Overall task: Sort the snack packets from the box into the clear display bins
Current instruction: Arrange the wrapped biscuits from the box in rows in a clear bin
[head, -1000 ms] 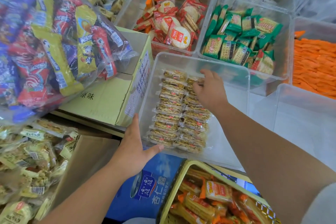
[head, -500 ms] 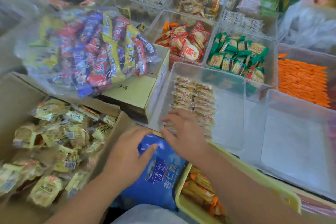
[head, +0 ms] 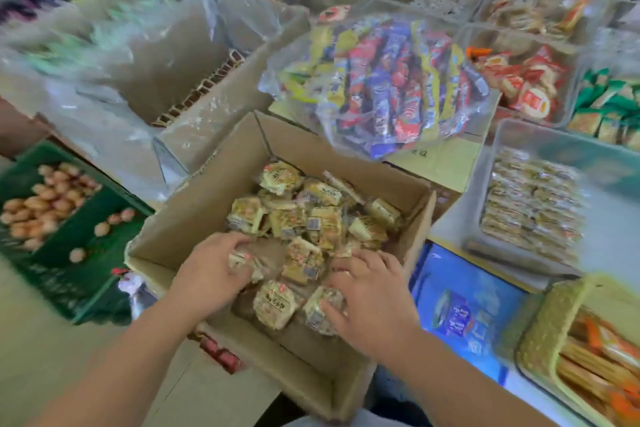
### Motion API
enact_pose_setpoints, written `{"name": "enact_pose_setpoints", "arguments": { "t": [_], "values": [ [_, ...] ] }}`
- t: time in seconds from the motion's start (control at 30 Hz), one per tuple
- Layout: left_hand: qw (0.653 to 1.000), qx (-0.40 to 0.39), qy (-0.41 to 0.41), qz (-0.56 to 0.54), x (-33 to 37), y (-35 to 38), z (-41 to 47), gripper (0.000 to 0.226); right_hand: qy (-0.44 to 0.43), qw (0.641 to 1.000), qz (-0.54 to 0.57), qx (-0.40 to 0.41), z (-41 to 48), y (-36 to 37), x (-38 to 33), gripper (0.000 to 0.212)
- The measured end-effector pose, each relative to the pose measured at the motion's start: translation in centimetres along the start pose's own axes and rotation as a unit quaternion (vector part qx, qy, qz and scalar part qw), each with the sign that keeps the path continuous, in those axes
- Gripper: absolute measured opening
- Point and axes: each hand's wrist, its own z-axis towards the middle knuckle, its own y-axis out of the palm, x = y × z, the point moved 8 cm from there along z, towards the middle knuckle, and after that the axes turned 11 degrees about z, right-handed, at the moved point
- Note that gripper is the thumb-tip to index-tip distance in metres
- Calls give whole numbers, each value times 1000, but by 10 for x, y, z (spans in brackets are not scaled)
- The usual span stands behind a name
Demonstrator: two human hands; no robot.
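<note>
Around us the shop was crowded with stock. Packets (head: 313, 218) lay loose in the box (head: 194, 208) directly below us. Our left hand (head: 211, 274) gripped packets at the box's left side; our right hand (head: 372, 295) grasped packets at its near right. One bin (head: 485, 184), right of the box, held packets in rows

Clear display bins (head: 483, 191) blurred, yellow basket (head: 550, 319) cut off

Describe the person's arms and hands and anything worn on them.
The left forearm and right forearm are bare to the frame edge, no sleeves showing. The left hand and right hand wear no gloves; no watch, ring or bracelet is visible, though the picture is blurred.
</note>
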Motion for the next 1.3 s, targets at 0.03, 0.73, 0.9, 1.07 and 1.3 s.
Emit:
{"name": "enact_pose_setpoints", "arguments": {
  "t": [0.03, 0.73, 0.9, 1.07, 1.3],
  "values": [
    [1000, -12, 5, 1, -14, 0, 9, 48, 20, 999, -23, -17, 1, 4, 1, 57],
    [959, -278, -35, -41, -78, 100, 103, 74, 120, 989, -78, 36, -1, 10, 13, 39],
    [942, -316, -67, -85, -83, 111, 102, 100, 122, 988, -85, 39, 0, 10, 13, 39],
    [932, -349, -55, -79, -80, 116, 97, 110, 122, 987, -96, 42, 1, 9, 11, 41],
    [919, -386, -4, -79, -64, 113, 86, 108, 114, 987, -105, 42, 1, 7, 9, 43]
  ]
}}
